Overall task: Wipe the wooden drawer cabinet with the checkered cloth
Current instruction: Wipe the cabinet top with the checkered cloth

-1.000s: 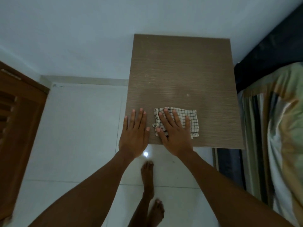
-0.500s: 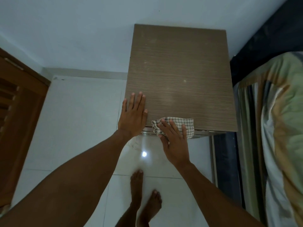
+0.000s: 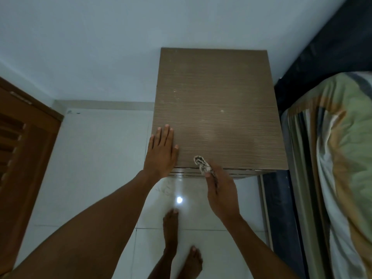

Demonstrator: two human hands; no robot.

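Note:
The wooden drawer cabinet [image 3: 217,101] stands against the wall, seen from above, its brown grained top dusty with pale specks. My left hand [image 3: 162,153] lies flat with fingers together on the top's front left corner. My right hand [image 3: 221,193] is in front of the cabinet's front edge, gripping the checkered cloth [image 3: 202,164]. The cloth is bunched up, and only a crumpled end sticks out above my fingers, at the front edge of the top. The drawer fronts are mostly hidden below the top.
A bed with a striped green and yellow cover [image 3: 342,158] lies close to the cabinet's right side. A brown wooden door [image 3: 22,150] is at the left. White floor tiles [image 3: 96,158] spread below, with my bare feet [image 3: 181,248] in front of the cabinet.
My right hand dragged the cloth off the top toward the front edge, then bunched it up in its grip. My left hand stayed flat at the front left corner.

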